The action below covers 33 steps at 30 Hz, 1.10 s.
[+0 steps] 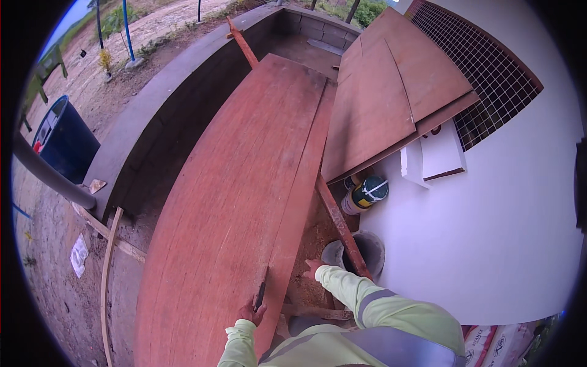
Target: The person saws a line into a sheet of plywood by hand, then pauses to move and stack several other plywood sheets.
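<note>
A long reddish-brown plywood sheet (pixel 226 177) stretches away from me, with a narrow seam or cut line along its right side. At its near right part my left hand (pixel 251 312) is closed around a black-handled knife (pixel 262 292), its thin dark blade pointing away along the line. My right hand (pixel 313 268) is off the sheet's right edge, above the gap beside it. Its fingers are partly stretched out, and I see nothing in them. A reddish timber beam (pixel 342 226) passes under the sheet and comes out near that hand.
More plywood sheets (pixel 379 98) lean against the white wall (pixel 489 244) by a metal grille (pixel 489 79). Paint buckets (pixel 370 191) and a round grey container (pixel 370 248) stand below. A low concrete wall (pixel 134 116), a blue drum (pixel 64 140) and a wooden strip (pixel 109 281) are at left.
</note>
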Motion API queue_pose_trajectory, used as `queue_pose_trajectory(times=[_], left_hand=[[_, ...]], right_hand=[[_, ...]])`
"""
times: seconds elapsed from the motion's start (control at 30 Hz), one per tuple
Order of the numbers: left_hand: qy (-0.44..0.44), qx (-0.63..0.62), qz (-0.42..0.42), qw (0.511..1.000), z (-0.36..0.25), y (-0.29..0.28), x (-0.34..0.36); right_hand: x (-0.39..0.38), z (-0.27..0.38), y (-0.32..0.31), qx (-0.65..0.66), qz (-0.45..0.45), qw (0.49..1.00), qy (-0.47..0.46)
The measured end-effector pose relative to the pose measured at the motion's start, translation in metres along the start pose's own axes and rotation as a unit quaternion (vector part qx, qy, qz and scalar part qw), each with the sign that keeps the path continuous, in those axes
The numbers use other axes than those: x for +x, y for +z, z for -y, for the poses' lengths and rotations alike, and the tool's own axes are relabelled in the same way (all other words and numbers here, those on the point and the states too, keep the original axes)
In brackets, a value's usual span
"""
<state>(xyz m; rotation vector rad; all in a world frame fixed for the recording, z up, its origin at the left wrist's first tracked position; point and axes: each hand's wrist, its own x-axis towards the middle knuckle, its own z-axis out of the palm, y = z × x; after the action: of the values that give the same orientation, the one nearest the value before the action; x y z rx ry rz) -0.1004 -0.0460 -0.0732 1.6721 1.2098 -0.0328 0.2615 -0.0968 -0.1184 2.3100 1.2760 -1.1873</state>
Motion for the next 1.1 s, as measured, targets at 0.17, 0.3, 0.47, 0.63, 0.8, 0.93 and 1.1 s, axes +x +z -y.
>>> queue_pose_trajectory(times=[0.17, 0.3, 0.47, 0.63, 0.8, 0.93, 1.1], left_hand=[[-0.121, -0.016, 0.112, 0.986, 0.037, -0.026, -0.011], [-0.152, 0.096, 0.125, 0.976, 0.062, -0.049, -0.02], [-0.153, 0.066, 0.116, 0.979, 0.049, -0.05, -0.022], [-0.065, 0.071, 0.152, 0.984, -0.017, -0.04, -0.01], [-0.081, 0.045, 0.142, 0.986, -0.045, -0.031, -0.003], [-0.084, 0.029, 0.058, 0.994, -0.042, -0.014, 0.009], [-0.136, 0.075, 0.068, 0.986, -0.076, -0.015, 0.025]], right_hand=[[-0.066, -0.047, 0.051, -0.079, 0.169, 0.981, 0.05], [-0.078, -0.047, 0.072, -0.093, 0.163, 0.982, 0.033], [-0.049, 0.002, 0.06, 0.029, 0.111, 0.993, -0.007], [-0.033, 0.086, 0.018, 0.051, 0.037, 0.989, -0.137], [-0.04, 0.142, 0.002, -0.065, -0.01, 0.967, -0.247], [-0.028, 0.153, 0.027, -0.125, -0.075, 0.924, -0.354], [-0.011, 0.158, 0.024, -0.095, -0.009, 0.944, -0.315]])
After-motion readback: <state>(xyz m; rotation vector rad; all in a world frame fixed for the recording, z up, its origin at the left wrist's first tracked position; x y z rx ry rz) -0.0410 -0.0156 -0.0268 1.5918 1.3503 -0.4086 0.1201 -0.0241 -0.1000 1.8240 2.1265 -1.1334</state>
